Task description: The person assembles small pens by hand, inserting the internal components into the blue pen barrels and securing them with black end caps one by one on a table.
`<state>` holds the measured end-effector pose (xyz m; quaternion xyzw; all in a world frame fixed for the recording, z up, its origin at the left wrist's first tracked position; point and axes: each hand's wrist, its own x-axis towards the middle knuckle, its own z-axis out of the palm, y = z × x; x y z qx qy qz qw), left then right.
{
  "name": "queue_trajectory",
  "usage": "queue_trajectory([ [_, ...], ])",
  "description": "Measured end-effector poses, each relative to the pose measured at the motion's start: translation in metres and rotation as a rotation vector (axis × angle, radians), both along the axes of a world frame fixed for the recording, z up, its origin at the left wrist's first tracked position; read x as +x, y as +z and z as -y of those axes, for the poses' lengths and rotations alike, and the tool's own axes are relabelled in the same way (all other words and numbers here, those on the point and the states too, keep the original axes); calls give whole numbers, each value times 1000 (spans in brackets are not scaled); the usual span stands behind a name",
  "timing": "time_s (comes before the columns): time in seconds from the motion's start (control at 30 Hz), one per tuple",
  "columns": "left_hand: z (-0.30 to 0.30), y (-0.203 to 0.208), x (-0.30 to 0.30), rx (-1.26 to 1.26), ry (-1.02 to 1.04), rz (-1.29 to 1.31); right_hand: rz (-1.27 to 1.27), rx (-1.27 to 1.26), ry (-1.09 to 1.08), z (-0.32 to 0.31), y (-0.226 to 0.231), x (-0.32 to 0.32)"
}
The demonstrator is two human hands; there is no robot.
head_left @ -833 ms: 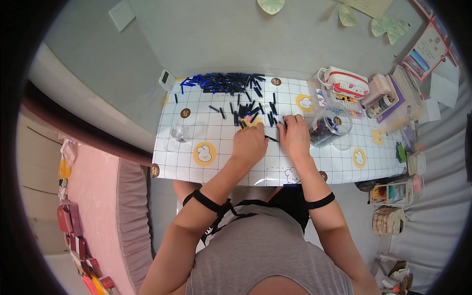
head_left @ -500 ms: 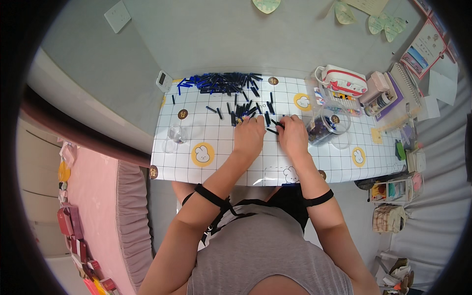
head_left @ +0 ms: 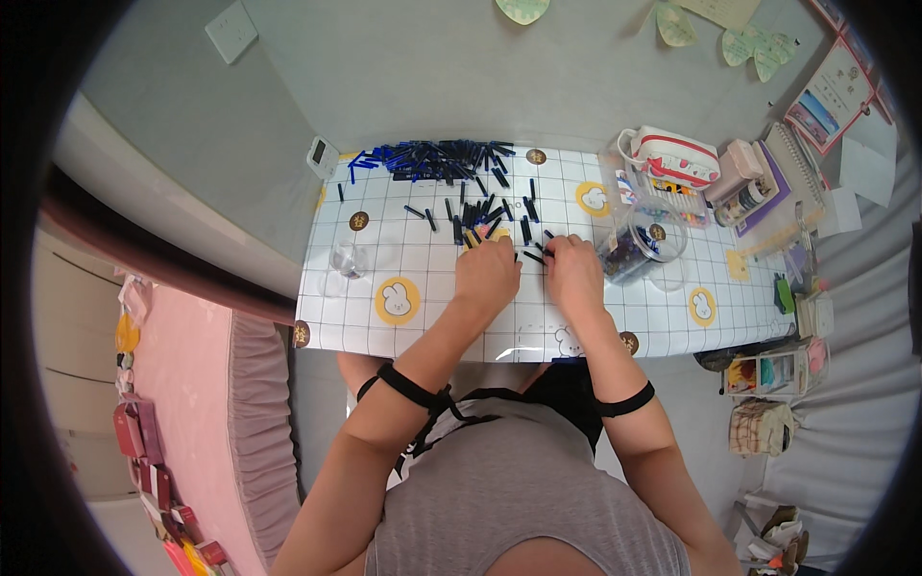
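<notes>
Short dark-blue sticks that look like pen ink cartridges lie on the white gridded tabletop [head_left: 451, 331]. A dense pile of cartridges [head_left: 432, 161] stretches along the back edge, and a looser cluster [head_left: 480, 211] lies in front of it. Just below this cluster, my left hand [head_left: 486, 276] rests with fingers curled together; what is in them, if anything, is hidden. To its right, my right hand [head_left: 574, 276] bends its fingers and thumb around the end of a dark cartridge [head_left: 541, 248]. Another loose cartridge [head_left: 534, 257] lies beside its fingertips.
Right of my right hand stands a clear jar [head_left: 629, 254] with dark cartridges inside. A small clear cup [head_left: 349, 259] is at the left. Farther right are a white and red pouch [head_left: 675, 158], a box of markers and notebooks. A small white digital device [head_left: 321, 156] leans at the back left corner.
My left hand has drawn slightly toward me, uncovering cartridges at the front of the cluster. My right hand has also drawn back slightly, with its fingers still bent at the loose cartridges.
</notes>
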<state>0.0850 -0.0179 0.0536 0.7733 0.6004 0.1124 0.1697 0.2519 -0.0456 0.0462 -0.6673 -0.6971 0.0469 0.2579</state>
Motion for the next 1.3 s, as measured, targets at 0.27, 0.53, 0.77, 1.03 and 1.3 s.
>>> queue_trajectory([
  [0.27,-3,-13,4,118,-46,35,-187,-139,51,22,6,-2],
  [0.53,-8,-1,16,87,-106,-4,-183,-75,-24,33,6,21],
  [0.77,-20,-10,7,-27,-108,54,-193,-48,49,27,1,18],
  [1.03,-20,1,-10,-185,-134,171,-136,-28,63,4,-10,15],
  [1.3,2,-10,-19,-15,-211,203,-268,19,68,-3,-15,10],
])
